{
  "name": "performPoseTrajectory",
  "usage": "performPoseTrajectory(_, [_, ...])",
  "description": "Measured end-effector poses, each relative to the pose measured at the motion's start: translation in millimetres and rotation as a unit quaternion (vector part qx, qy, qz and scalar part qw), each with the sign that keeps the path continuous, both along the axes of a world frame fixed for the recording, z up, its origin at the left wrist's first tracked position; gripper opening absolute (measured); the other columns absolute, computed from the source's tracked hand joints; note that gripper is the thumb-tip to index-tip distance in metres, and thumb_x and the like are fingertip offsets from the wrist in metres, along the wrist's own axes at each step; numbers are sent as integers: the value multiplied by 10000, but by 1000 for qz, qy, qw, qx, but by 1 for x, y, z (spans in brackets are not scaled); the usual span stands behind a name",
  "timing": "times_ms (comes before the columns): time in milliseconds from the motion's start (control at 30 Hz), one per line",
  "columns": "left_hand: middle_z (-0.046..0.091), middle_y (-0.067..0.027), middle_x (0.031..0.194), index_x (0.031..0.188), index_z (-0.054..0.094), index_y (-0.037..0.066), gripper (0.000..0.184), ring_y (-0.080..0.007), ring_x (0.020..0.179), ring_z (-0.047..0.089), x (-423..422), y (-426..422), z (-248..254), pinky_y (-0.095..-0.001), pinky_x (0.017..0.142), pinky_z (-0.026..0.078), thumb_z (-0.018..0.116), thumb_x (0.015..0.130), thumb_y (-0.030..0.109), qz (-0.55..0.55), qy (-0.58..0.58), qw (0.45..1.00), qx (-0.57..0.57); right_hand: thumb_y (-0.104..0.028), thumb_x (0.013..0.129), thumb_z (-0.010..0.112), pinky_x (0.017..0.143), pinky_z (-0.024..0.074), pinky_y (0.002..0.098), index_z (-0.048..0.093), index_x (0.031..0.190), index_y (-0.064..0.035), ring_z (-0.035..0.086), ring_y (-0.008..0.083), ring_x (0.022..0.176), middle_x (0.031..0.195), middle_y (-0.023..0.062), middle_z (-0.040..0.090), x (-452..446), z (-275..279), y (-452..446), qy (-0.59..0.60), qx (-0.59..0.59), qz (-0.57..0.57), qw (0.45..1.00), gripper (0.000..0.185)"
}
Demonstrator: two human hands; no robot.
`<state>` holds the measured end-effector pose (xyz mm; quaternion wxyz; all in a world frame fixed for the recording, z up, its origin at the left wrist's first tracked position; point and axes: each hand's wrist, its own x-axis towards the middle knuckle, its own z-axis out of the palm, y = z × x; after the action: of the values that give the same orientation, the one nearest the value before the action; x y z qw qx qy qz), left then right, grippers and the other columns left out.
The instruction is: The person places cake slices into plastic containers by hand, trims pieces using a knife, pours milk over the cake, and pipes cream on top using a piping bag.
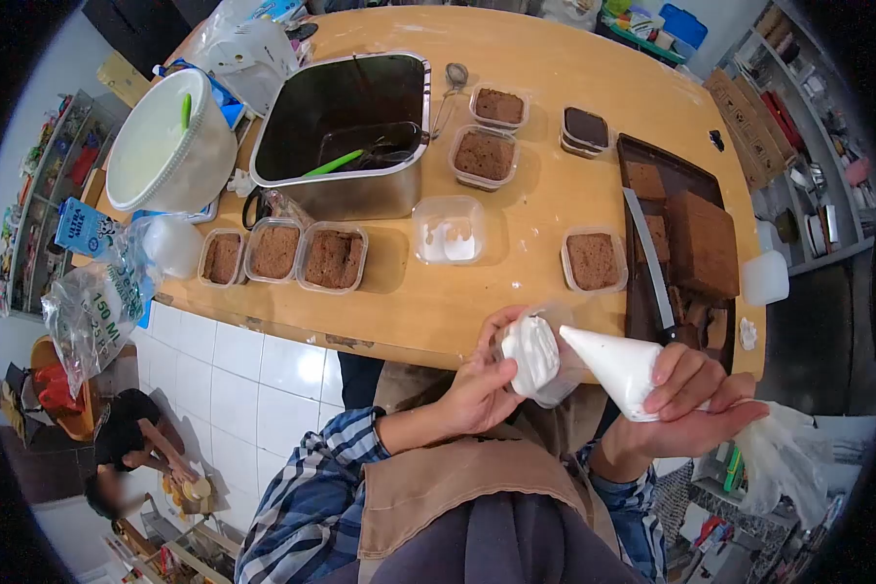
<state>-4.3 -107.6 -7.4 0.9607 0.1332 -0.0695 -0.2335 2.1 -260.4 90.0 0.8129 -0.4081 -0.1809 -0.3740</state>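
My left hand (479,392) holds a clear plastic cup (558,387) near the table's front edge, tilted toward me. White cream (532,356) lies in thick folds in it. Just to the right, my right hand (686,404) is wrapped round a piping bag (613,365) full of white cream. The bag's tip points left at the cup, with a small gap between them. Its loose clear end hangs out behind my fist. A tub with brown cake (594,261) stands beyond the cup, and a tub with only a little white in it (449,231) is further left.
A dark tray (635,317) at the right holds cake blocks (703,243) and a long knife (649,255). Several cake tubs, a steel pan (360,200) of dark sauce and a white bucket (214,161) stand left and centre. Another person (131,433) works low at the lower left.
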Motion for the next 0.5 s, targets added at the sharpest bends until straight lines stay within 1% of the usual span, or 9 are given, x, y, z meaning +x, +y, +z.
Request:
performPoseTrajectory(67, [359, -98, 1311, 1364, 174, 101, 732, -225, 1209, 394, 1, 3, 0, -364, 1020, 323, 648, 809, 162, -6, -27, 1000, 14, -483, 948, 189, 377, 339, 277, 347, 693, -137, 364, 150, 293, 388, 48, 383, -1, -3, 3, 3, -21, -18, 1000, 458])
performPoseTrajectory(167, [360, -76, 1302, 1355, 210, 83, 804, -194, 1219, 356, 1, 5, 9, -328, 1028, 291, 722, 737, 145, -20, -25, 997, 64, -484, 948, 182, 372, 331, 281, 342, 690, -140, 358, 152, 294, 390, 51, 385, -3, -4, 8, 20, -4, -21, 1000, 459])
performPoseTrajectory(267, [346, -64, 1306, 1346, 242, 83, 849, -183, 1229, 329, 3, 6, 5, -315, 1035, 265, 769, 682, 132, -7, -65, 989, 129, -483, 948, 176, 365, 321, 281, 342, 686, -141, 347, 149, 295, 384, 51, 377, -4, -7, 4, 35, -4, -24, 999, 462])
performPoseTrajectory(367, [340, -59, 1299, 1336, 247, 86, 876, -178, 1223, 326, 5, 6, 2, -312, 1027, 265, 788, 646, 99, 7, -107, 980, 170, -477, 951, 174, 358, 314, 280, 337, 676, -144, 335, 146, 295, 377, 48, 363, -3, -8, 0, 35, 3, 1, 999, 462])
performPoseTrajectory(500, [348, -57, 1278, 1316, 248, 90, 865, -177, 1211, 335, 5, 5, 0, -308, 1015, 270, 789, 641, 83, 16, -149, 971, 187, -470, 954, 173, 352, 307, 279, 331, 666, -147, 331, 151, 293, 372, 49, 356, -2, -5, 3, 42, 9, -2, 999, 460])
